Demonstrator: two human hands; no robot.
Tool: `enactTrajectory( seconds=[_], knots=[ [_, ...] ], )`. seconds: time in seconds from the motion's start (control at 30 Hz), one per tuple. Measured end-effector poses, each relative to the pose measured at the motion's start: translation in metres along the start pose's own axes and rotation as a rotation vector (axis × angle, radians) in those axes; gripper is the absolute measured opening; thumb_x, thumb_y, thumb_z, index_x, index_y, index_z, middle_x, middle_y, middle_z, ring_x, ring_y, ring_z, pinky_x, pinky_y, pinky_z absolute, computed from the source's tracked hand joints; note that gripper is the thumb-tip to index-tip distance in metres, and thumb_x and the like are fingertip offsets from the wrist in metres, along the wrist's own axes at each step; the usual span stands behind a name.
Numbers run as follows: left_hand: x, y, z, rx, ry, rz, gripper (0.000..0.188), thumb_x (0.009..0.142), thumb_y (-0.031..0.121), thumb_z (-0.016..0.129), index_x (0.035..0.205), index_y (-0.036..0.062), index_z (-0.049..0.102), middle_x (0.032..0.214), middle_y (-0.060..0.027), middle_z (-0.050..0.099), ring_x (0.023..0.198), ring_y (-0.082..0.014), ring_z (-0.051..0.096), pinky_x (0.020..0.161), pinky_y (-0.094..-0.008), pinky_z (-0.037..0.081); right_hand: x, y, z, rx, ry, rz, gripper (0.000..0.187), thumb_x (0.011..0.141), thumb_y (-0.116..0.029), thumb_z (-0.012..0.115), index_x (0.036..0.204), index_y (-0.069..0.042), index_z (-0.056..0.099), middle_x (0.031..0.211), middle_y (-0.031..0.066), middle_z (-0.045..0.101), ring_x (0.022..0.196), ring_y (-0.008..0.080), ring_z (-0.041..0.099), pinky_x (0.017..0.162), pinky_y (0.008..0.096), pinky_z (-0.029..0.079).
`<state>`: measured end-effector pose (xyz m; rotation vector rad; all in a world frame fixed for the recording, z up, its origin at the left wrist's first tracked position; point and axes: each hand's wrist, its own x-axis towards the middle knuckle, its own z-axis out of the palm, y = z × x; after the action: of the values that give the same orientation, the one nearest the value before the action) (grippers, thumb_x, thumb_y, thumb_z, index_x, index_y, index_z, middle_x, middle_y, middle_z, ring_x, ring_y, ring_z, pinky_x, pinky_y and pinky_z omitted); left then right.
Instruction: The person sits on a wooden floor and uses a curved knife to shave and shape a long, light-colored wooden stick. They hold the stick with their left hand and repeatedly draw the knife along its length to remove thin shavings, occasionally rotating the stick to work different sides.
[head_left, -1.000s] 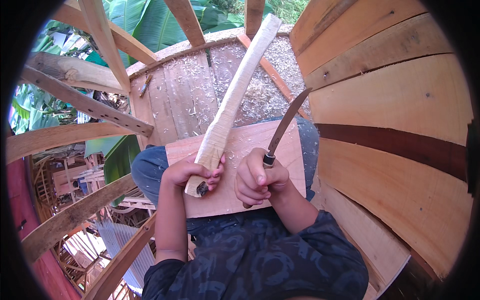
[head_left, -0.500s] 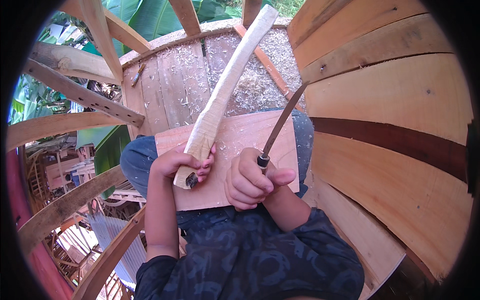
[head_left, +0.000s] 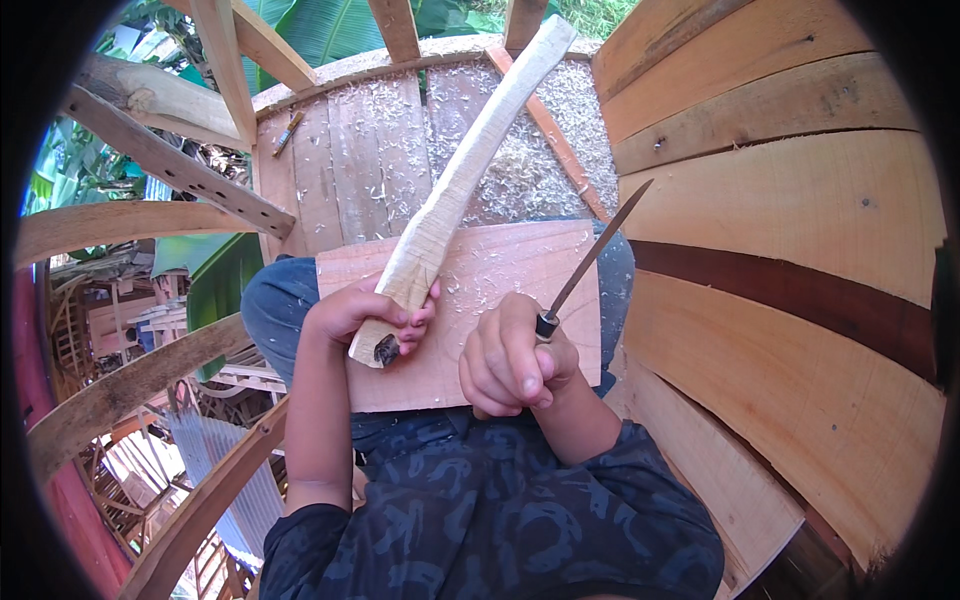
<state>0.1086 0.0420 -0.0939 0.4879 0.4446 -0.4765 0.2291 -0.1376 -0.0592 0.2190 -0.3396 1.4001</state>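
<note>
My left hand (head_left: 372,312) is wrapped round the near end of a long, pale carved wooden handle (head_left: 455,195). A dark patch marks that thick end; the rest slants up and away to the right, narrowing before its far tip. My right hand (head_left: 515,355) grips a knife (head_left: 597,250) by its haft, mostly hidden in my fist, with a dark collar showing. The slim blade points up and right, apart from the wooden handle. Beneath both hands a flat wooden board (head_left: 540,262) lies across my lap, dotted with a few shavings.
Wood shavings (head_left: 530,165) cover much of the plank floor (head_left: 350,165) ahead. A narrow reddish batten (head_left: 550,135) lies there, and a small brush-like tool (head_left: 288,134) at the far left. A plank wall (head_left: 770,200) rises close on my right. Open wooden framing (head_left: 160,225) stands at left.
The knife has turned, its blade now leaning further right, and my right hand has shifted slightly right. My left hand keeps its hold on the wooden handle. The whole view has shifted a little.
</note>
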Motion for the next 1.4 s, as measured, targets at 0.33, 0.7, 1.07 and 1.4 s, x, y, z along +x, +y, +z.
enactTrajectory(
  seconds=[0.33,0.7,1.07,1.4],
  knots=[
    [0.001,0.001,0.001,-0.022,-0.01,0.003,0.049,0.067,-0.002,0.056,0.114,-0.0009,0.042,0.078,-0.0073,0.051,0.061,-0.0152,0.051,0.055,-0.0299,0.045,0.004,0.004,-0.012,0.133,-0.263,-0.015,0.041,0.074,-0.047,0.075,0.068,-0.01,0.058,0.057,-0.0032,0.053,0.044,0.0097,0.045,0.044,0.024,0.042],
    [0.0,0.0,0.001,-0.039,-0.013,0.002,0.049,0.068,-0.002,0.055,0.115,-0.0011,0.041,0.079,-0.0076,0.051,0.061,-0.0154,0.052,0.055,-0.0299,0.045,0.007,0.002,-0.008,0.164,-0.324,-0.008,0.034,0.08,-0.038,0.073,0.069,-0.01,0.057,0.058,-0.0023,0.052,0.046,0.0103,0.045,0.043,0.0243,0.04],
    [0.0,0.0,0.002,-0.042,0.004,-0.003,0.051,0.066,-0.001,0.055,0.115,-0.0014,0.041,0.08,-0.0082,0.05,0.062,-0.0158,0.051,0.055,-0.0307,0.045,0.005,0.004,-0.012,0.205,-0.347,-0.001,0.033,0.077,-0.031,0.078,0.071,-0.01,0.053,0.06,-0.0022,0.053,0.049,0.0104,0.049,0.045,0.0242,0.042],
    [0.0,0.0,0.003,-0.051,0.036,-0.014,0.055,0.062,0.001,0.056,0.115,-0.0021,0.04,0.08,-0.0097,0.049,0.062,-0.0169,0.051,0.054,-0.0315,0.045,0.002,0.003,-0.008,0.214,-0.276,0.008,0.03,0.075,-0.022,0.08,0.072,-0.008,0.054,0.06,-0.0011,0.053,0.049,0.0112,0.05,0.045,0.0245,0.043]
  ],
)
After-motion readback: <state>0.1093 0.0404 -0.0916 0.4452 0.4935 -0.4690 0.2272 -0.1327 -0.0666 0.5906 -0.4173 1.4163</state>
